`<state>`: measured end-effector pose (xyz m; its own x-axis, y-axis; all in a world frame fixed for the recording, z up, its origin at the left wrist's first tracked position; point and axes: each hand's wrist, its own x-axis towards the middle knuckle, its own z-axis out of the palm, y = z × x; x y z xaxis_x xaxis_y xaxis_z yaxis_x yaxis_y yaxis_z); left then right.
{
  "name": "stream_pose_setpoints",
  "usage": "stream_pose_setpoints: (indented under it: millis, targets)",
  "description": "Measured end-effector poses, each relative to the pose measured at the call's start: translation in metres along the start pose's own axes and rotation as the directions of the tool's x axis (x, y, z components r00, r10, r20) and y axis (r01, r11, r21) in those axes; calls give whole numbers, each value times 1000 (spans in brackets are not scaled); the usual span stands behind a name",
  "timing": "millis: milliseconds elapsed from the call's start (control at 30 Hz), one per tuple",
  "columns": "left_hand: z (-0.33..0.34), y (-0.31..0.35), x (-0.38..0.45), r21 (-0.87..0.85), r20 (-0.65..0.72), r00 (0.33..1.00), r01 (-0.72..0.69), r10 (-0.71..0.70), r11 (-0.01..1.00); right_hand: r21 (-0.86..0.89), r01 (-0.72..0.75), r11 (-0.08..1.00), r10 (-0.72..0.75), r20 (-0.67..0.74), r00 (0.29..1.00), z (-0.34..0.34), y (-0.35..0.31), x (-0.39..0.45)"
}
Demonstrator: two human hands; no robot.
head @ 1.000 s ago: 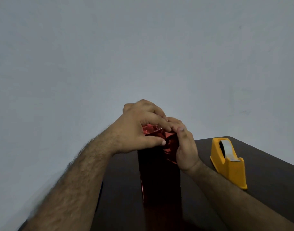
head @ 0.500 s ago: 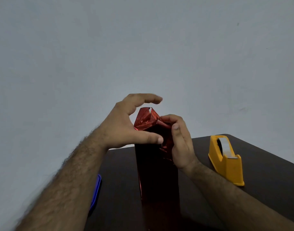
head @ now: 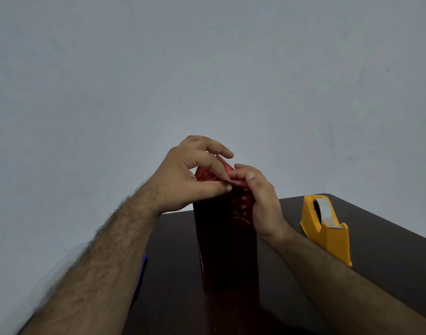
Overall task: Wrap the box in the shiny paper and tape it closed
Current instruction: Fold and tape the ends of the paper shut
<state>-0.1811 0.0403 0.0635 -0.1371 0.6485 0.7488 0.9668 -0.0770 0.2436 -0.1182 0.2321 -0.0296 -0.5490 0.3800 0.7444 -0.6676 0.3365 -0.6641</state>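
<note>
Box (head: 225, 247), tall, upright, wrapped in red shiny paper (head: 207, 174), stands mid-desk (head: 388, 240), nearer the front edge. No brand, label or writing readable on anything in view.

Left hand (head: 183, 180): thumb and forefinger pinch the crumpled paper at the box top; other fingers curled above it. Right hand (head: 262, 201): fingers bent round the top right side of the box, fingertips pressing the paper fold, touching the left forefinger.

Dispenser (head: 326, 228), yellow, tape roll loaded, sits near the right edge of the desk, apart from the box.

Hidden or unclear: the box top is mostly covered by both hands; the box itself is fully under paper. A blue-edged object (head: 142, 274) at the left desk edge is largely behind the left forearm, unidentifiable. The box's lower front is dark, detail lost.
</note>
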Motion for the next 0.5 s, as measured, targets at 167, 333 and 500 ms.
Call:
stream_pose_setpoints:
  millis: [167, 333, 500]
  targets:
    - [-1, -2, -2, 25, 161, 987, 17, -21, 1000, 172, -222, 960, 207, 100, 973, -4, -16, 5]
    - [0, -5, -2, 95, 300, 953, 6, -34, 995, 158, -322, 933, 292, 185, 938, -7, -26, 12]
    - [-5, -7, -4, -323, 29, 998, 67, -61, 944, 104, -310, 945, 288, 180, 940, -5, -27, 13]
